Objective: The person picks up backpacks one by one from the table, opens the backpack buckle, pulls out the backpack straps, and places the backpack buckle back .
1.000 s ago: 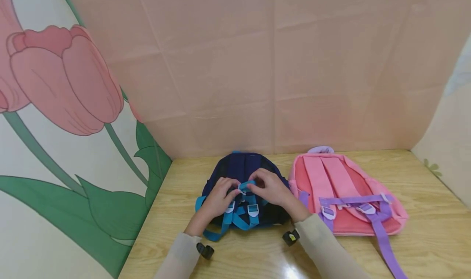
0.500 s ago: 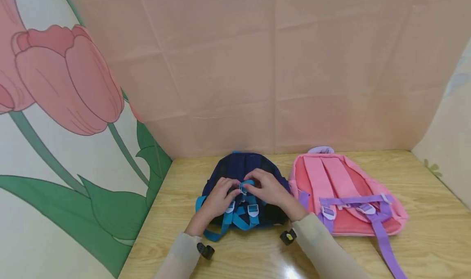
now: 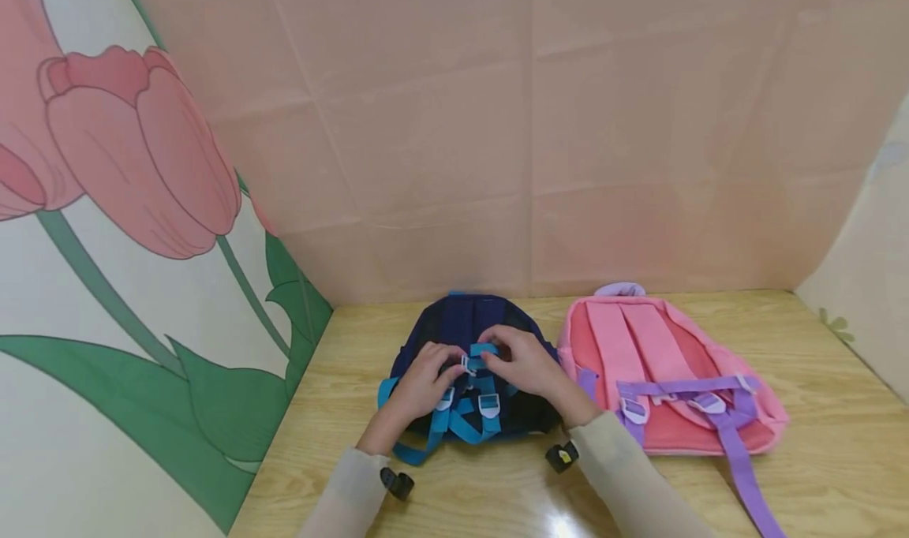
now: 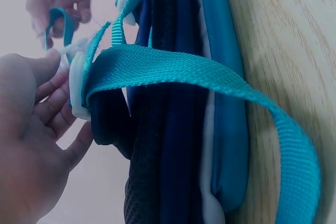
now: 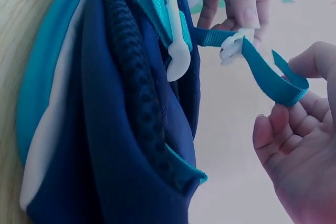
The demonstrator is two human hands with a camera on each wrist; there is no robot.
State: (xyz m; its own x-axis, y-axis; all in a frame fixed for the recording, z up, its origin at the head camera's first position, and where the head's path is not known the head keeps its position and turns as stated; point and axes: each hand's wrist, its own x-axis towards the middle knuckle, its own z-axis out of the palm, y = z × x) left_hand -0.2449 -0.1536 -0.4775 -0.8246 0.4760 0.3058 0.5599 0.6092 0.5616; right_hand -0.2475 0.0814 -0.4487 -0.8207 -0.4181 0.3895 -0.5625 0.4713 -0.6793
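A navy backpack lies with its shoulder-strap side up on the wooden table. Above its middle, my left hand pinches a small white plastic buckle threaded on a narrow blue strap. My right hand holds the loose end of that blue strap between thumb and fingers, just right of the buckle. In the right wrist view the strap runs out of the buckle and bends back in a loop toward the thumb. Larger white buckles with blue webbing sit on the backpack just below the hands.
Close on the right lies a pink backpack with purple straps, one strap trailing toward the table's front edge. A pinkish-beige sheet hangs behind the wooden table. The left wall carries painted tulips.
The right hand shifts slightly left, then back right, while the strap in it bends into a loop and its end shows above the fingers. My left hand stays at the buckle.
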